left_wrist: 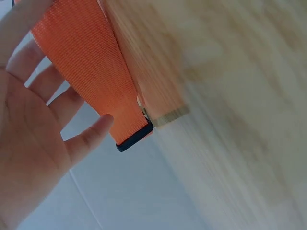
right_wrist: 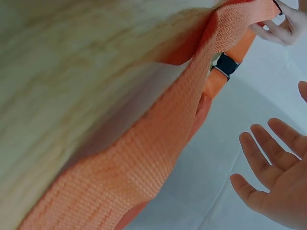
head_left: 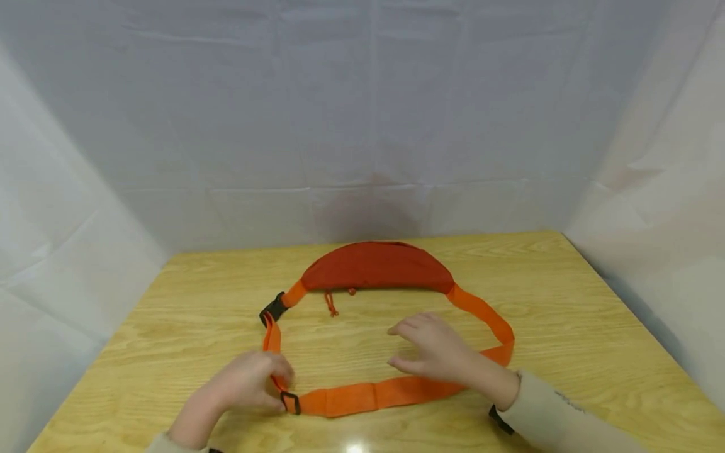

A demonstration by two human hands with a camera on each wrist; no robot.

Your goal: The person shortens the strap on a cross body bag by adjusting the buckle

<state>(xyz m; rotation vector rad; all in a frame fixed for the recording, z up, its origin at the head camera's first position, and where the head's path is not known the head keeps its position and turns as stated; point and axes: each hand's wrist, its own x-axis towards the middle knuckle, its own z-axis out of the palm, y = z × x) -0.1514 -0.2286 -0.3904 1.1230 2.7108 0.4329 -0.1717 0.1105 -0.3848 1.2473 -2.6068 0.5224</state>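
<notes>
A red waist bag (head_left: 376, 265) lies on the table, its orange strap (head_left: 351, 400) looped toward the front. At the loop's left side is a black buckle (head_left: 274, 308); near the front left corner sits a black strap slider (head_left: 291, 402). My left hand (head_left: 249, 380) is at the strap beside this slider. In the left wrist view its fingers (left_wrist: 41, 79) look fairly straight, some tips are hidden by the strap, and the thumb touches the strap's edge. My right hand (head_left: 433, 349) hovers inside the loop, fingers apart, holding nothing.
The wooden table (head_left: 566, 302) has a pale sheet (head_left: 362, 126) hanging behind it and on both sides. A red cord pull (head_left: 331, 304) dangles from the bag's front edge. A small dark object (head_left: 501, 420) shows by the right sleeve.
</notes>
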